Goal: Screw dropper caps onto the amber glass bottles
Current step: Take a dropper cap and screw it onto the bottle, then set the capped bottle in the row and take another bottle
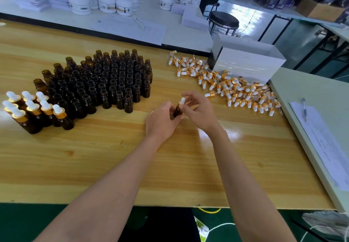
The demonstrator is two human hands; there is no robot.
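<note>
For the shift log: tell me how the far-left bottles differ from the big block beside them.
The far-left bottles wear gold collars and white bulbs; the big block has bare, open necks. The far-left bottles are a handful; the big block holds many times more. Both are amber glass, standing upright on the wooden table.

Wooden table (113,156): amber bottles (105,79), dropper caps (226,84), white box (245,62).

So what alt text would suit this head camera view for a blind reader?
Over a wooden table, the left hand grips an amber bottle while the right hand pinches the dropper cap on it. At left stand open bottles and a few capped bottles; loose caps lie at right.
</note>
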